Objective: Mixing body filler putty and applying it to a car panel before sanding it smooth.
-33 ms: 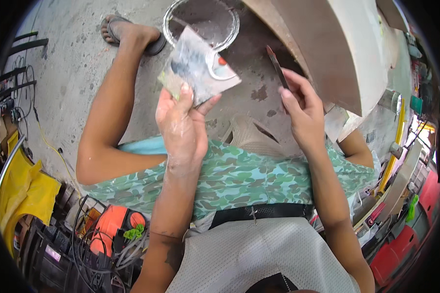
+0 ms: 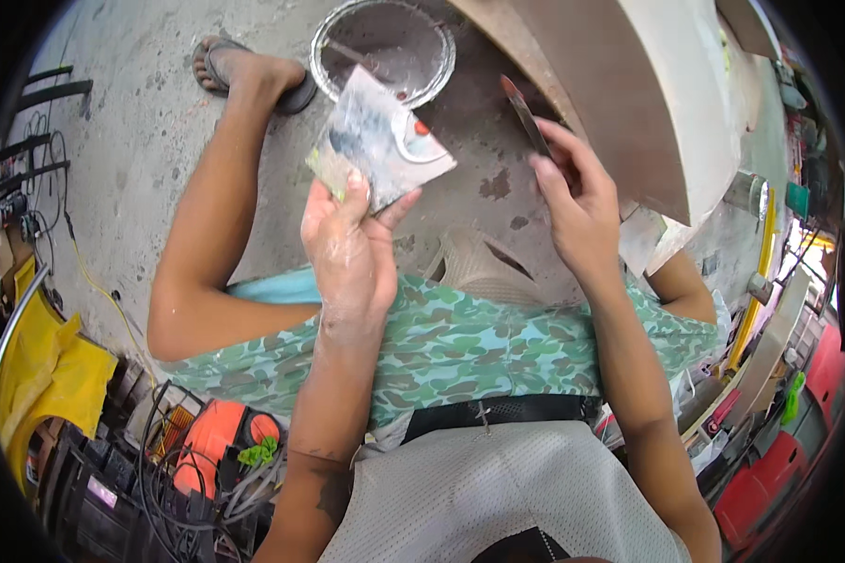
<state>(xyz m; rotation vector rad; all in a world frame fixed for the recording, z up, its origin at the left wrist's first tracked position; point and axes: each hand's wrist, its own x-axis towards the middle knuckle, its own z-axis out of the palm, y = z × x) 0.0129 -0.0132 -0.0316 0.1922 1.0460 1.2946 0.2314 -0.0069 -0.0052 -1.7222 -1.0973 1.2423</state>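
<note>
My left hand [image 2: 355,244] is closed on the near edge of a flat, paint-smeared board [image 2: 366,127], thumb on top. On the board lie a curved ridge of white paste [image 2: 406,141] and a small orange-red dab [image 2: 422,128]. To the right, my right hand [image 2: 580,192] grips a thin, dark, flat spatula [image 2: 528,119] between thumb and fingers. Its tip is reddish and points up and left, apart from the board. Just beyond the board stands a round, open can [image 2: 321,70] with a paste-coated rim; a stick-like thing leans inside it.
A large curved panel [image 2: 620,103] rises at the right, close to my right hand. Grey concrete floor [image 2: 131,178] spreads to the left. Cables and an orange tool-like thing [image 2: 211,450] lie at lower left, near a yellow piece [image 2: 56,366]. Red parts [image 2: 760,479] are at lower right.
The board has shifted slightly nearer to me. My right hand has moved a little left, and the spatula's tip has swung slightly up and left.
</note>
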